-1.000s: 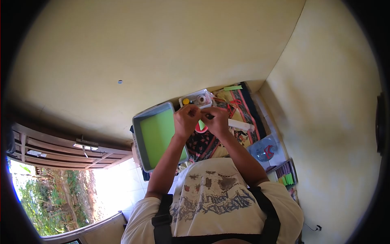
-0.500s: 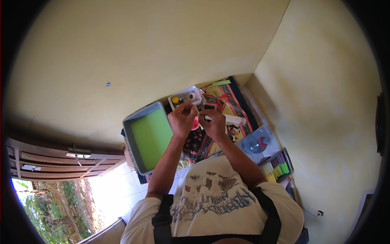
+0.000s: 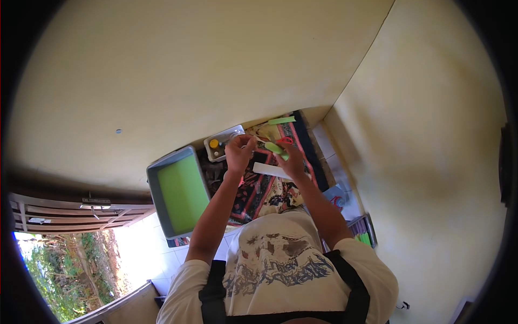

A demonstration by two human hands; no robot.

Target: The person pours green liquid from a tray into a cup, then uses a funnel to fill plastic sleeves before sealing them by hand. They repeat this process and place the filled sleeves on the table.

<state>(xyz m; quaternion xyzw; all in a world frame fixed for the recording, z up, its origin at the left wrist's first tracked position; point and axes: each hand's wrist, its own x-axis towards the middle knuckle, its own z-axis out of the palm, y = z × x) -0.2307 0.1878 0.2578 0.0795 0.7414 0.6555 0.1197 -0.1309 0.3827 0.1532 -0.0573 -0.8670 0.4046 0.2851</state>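
Note:
My right hand (image 3: 291,157) is closed round a light green piece (image 3: 274,147) that sticks out towards my left hand. The fingers of my left hand (image 3: 239,153) are pinched together beside the small tray; a thin pale strand runs from near them towards the green piece, and what they grip is too small to name. Below the hands a white bar-like object (image 3: 271,170) lies on the patterned cloth (image 3: 280,190). Red scissor-like handles (image 3: 285,140) show just behind my right hand.
A grey tub (image 3: 151,186) with a green inside stands at the left. Behind my left hand is a small tray (image 3: 209,151) with a yellow-capped item. Another green piece (image 3: 282,120) lies near the wall. A crate (image 3: 371,229) with green and dark items stands at the right.
My hands have moved apart, and the green piece now shows in my right hand. The view has shifted, so the tub and tray appear further left.

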